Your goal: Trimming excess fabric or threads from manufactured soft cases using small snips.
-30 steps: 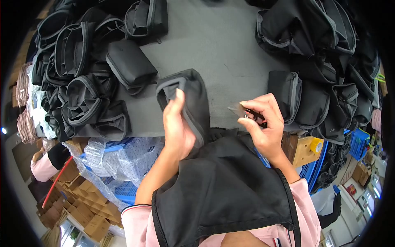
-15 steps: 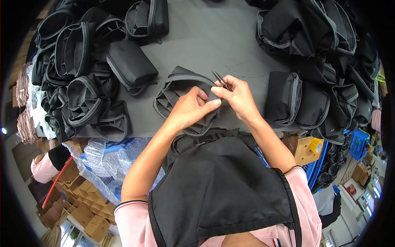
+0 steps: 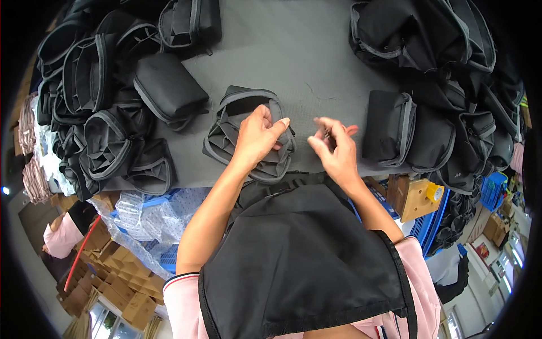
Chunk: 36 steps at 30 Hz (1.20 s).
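Observation:
An unzipped black pouch (image 3: 220, 135) with grey edging and inner dividers lies in front of me, its mouth facing up. My left hand (image 3: 258, 137) reaches over it, fingers curled inside the mouth and thumb at the right rim, gripping the fabric there. Just right of the pouch, my right hand (image 3: 337, 148) is apart from it, closed around small dark thread snips (image 3: 326, 134). The snips are mostly hidden by the fingers and somewhat blurred. A closed black pouch (image 3: 171, 87) rests to the upper left of the open one.
Heaps of black pouches stand at the left (image 3: 87, 73) and right (image 3: 429, 37) of the grey table (image 3: 282, 42). Loose threads lie on the cloth. Below the edge are bubble wrap (image 3: 135, 217), a wooden block (image 3: 415, 199) with yellow tape, blue crates and cardboard boxes (image 3: 121, 268).
My right hand with the snips has moved away from the pouch rim, to the right and slightly nearer me. My left hand stays at the pouch.

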Available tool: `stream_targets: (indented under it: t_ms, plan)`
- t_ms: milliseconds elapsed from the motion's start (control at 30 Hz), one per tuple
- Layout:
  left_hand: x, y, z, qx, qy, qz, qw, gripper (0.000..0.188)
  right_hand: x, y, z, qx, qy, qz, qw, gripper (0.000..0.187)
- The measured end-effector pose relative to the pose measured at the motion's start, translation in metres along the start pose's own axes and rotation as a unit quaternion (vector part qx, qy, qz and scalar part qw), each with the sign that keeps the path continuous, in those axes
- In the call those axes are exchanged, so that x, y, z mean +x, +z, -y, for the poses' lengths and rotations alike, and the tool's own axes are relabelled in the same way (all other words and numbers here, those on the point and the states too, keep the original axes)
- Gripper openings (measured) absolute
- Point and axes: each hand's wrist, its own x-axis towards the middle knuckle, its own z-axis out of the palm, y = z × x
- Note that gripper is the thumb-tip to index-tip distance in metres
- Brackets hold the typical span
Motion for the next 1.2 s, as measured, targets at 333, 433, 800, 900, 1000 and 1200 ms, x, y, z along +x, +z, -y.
stream_targets:
  t_ms: [333,433,800,900,1000,1200]
  plan:
    - [0.001,0.002,0.004,-0.008,0.001,0.003,1.000,0.033,0.000,0.002,-0.005,0.035,-0.079,0.066,0.994,0.021]
    - [0.002,0.002,0.007,-0.021,-0.001,0.006,1.000,0.033,0.000,0.002,-0.006,-0.002,-0.098,0.061,0.993,0.020]
    - [0.002,0.001,0.006,-0.028,-0.001,-0.001,1.000,0.032,0.001,0.007,0.001,0.019,-0.106,0.047,0.993,0.019]
    - [0.006,-0.003,0.011,-0.119,0.011,-0.019,0.993,0.030,-0.006,0.009,-0.011,0.156,0.018,0.023,0.987,0.017]
    - [0.003,-0.006,0.001,-0.029,0.021,-0.039,0.999,0.039,-0.005,0.022,-0.015,0.237,0.037,0.016,0.971,0.019]
    - [-0.024,-0.014,-0.014,0.473,0.200,0.013,0.858,0.055,0.016,0.038,-0.016,0.215,0.162,0.055,0.961,0.018]
